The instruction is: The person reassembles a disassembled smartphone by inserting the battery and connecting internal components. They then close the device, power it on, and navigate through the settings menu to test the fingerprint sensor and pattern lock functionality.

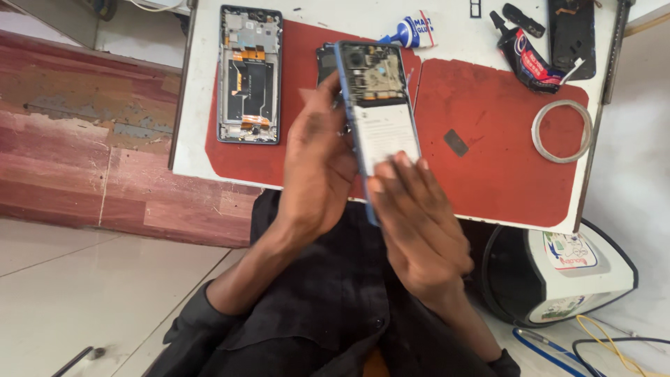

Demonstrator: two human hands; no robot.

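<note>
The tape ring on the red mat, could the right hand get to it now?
Probably not right away. The right hand is busy gripping the bottom of the opened phone. The tape ring lies flat farther right on the red mat, with nothing between them, so once freed, likely yes.

sleeves: black, pushed up | shirt: black, buttoned | hands: bare

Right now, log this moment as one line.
left hand: holds opened phone | right hand: fingertips on its white battery | second phone frame: flat on red mat
</note>
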